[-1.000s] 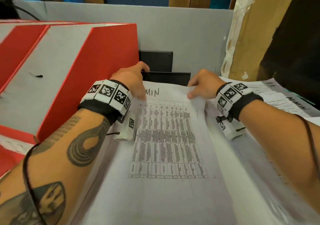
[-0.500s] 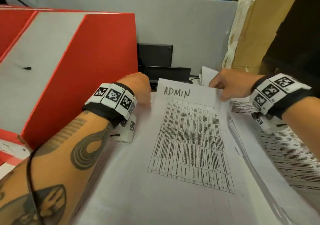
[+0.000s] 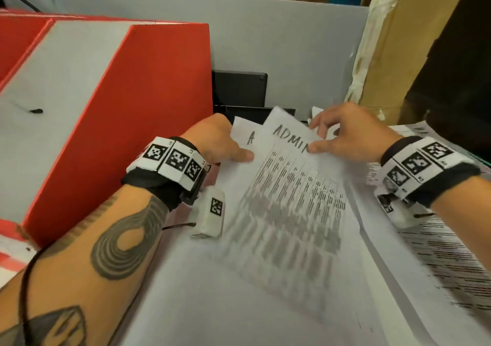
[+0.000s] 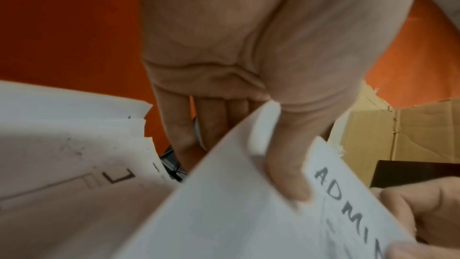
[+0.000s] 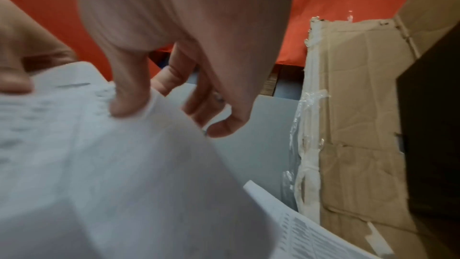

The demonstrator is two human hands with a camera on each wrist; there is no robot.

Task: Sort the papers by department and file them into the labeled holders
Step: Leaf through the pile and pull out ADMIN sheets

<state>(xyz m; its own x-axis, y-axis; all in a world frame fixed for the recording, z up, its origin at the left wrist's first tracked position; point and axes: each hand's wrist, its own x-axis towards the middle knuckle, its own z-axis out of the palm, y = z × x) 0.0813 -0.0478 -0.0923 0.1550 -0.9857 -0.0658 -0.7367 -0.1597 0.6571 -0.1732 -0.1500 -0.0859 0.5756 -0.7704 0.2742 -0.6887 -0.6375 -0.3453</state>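
A white sheet headed ADMIN (image 3: 292, 199), printed with a table, lies skewed on top of a stack of papers; motion blurs it. My right hand (image 3: 318, 141) pinches its far edge, with the thumb (image 5: 129, 95) on top and the fingers behind. Under it shows another sheet (image 3: 247, 135) whose heading starts with "A". My left hand (image 3: 239, 154) grips the stack's far left corner; its thumb (image 4: 286, 164) lies on the ADMIN sheet (image 4: 248, 214) and its fingers are underneath. A red and grey holder (image 3: 132, 119) stands just left of that hand.
A second pile of printed papers (image 3: 438, 252) spreads out at the right. A black flat device (image 3: 239, 90) leans on the grey partition (image 3: 279, 40) behind the hands. A taped cardboard box (image 5: 361, 125) stands at the far right.
My right hand came back from the right-hand pile and took hold of the top ADMIN sheet's far edge. That sheet has turned askew, uncovering the sheet below. The left hand stayed at the corner.
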